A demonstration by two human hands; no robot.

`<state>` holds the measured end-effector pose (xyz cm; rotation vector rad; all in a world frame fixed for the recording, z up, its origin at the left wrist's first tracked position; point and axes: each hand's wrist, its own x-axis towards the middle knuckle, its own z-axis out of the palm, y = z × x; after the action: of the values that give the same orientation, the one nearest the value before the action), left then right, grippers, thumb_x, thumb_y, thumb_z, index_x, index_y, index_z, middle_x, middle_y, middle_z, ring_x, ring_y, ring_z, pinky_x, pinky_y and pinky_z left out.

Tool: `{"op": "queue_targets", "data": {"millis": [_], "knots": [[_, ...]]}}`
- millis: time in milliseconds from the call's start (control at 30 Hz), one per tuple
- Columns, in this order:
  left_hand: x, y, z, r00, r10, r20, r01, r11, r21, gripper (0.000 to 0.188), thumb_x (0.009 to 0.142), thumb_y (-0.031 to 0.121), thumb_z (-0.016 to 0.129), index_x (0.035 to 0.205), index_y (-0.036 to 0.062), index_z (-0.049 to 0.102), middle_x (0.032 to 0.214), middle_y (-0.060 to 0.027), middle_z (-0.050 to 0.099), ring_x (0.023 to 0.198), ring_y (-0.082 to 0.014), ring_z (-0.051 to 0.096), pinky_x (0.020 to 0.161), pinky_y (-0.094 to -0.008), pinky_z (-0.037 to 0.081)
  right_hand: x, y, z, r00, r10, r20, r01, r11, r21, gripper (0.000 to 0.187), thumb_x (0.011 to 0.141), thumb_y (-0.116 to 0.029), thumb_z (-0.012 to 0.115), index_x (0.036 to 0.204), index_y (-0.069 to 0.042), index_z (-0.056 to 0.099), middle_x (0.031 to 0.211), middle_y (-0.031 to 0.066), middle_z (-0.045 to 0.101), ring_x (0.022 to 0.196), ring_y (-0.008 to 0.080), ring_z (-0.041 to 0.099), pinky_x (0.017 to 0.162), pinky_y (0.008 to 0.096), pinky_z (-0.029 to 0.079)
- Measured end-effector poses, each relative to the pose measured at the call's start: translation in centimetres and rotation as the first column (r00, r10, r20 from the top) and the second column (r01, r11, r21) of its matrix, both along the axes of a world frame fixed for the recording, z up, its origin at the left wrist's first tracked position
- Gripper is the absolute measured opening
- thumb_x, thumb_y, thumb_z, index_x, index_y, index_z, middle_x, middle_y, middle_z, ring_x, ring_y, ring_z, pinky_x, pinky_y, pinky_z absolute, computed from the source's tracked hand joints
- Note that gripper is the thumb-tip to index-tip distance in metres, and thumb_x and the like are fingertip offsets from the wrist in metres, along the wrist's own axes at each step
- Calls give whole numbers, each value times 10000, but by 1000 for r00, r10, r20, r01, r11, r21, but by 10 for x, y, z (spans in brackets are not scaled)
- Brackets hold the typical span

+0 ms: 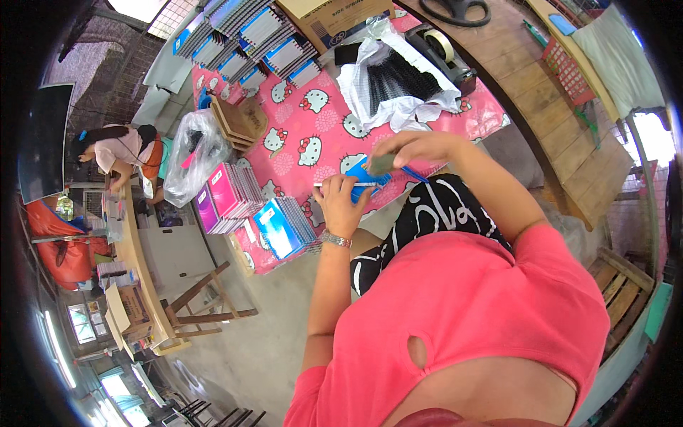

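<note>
My left hand (341,203), a watch on its wrist, grips a blue-covered notebook (366,173) by its near left side, close to the table's front edge. Over the notebook's right part is my right hand (420,148), its fingers closed on a small grey-green flat piece (383,165). Motion blurs that piece, so its kind is unclear. A thin blue strip (415,174) shows just below my right fingers. To the left of my left hand stand a stack of blue notebooks (279,226) and a stack of magenta and purple notebooks (232,193).
Black spiral binding coils (398,80) lie in white paper beyond my hands, beside a tape dispenser (445,58). Notebook stacks (260,39) and a cardboard box (331,23) fill the far side. A wooden holder (240,122) and clear plastic bag (197,160) sit left. Another person (128,153) works farther left.
</note>
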<state>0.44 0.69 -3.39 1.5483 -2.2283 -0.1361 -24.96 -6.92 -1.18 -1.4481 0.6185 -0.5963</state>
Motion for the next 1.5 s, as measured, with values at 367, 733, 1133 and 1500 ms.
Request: {"op": "queue_targets", "data": {"millis": [367, 733, 1133, 1500], "knots": [[4, -2, -3, 997, -22, -72, 16, 996, -88, 418, 678, 335, 812, 962, 87, 631, 997, -71, 568, 999, -294, 494, 874, -440, 353, 33, -17, -28, 973, 203, -115, -191, 976, 107, 507, 819, -300, 690, 1214, 6, 612, 1214, 95, 582, 1143, 204, 518, 999, 326, 382], [2, -6, -1, 993, -37, -115, 27, 996, -90, 469, 644, 311, 841, 957, 78, 581, 956, -81, 573, 967, -299, 501, 854, -427, 367, 40, -25, -21, 951, 295, -95, -289, 954, 78, 448, 814, -228, 703, 1197, -13, 615, 1174, 79, 608, 1107, 152, 547, 973, 301, 402], [16, -9, -1, 943, -42, -331, 43, 999, -5, 385, 695, 199, 804, 960, 41, 574, 990, -126, 570, 957, -330, 524, 849, -438, 407, 49, -27, -28, 965, 213, 153, -247, 936, 250, 416, 814, -336, 692, 1131, -68, 656, 978, 4, 639, 902, 96, 553, 765, 259, 428], [27, -13, -3, 894, 59, -444, 51, 971, 231, 288, 767, 136, 761, 977, 32, 593, 962, -127, 570, 828, -302, 588, 701, -375, 483, 58, -33, -19, 969, 246, -9, -241, 956, 167, 353, 821, -301, 686, 1077, -58, 677, 939, 5, 641, 877, 99, 559, 779, 244, 414]]}}
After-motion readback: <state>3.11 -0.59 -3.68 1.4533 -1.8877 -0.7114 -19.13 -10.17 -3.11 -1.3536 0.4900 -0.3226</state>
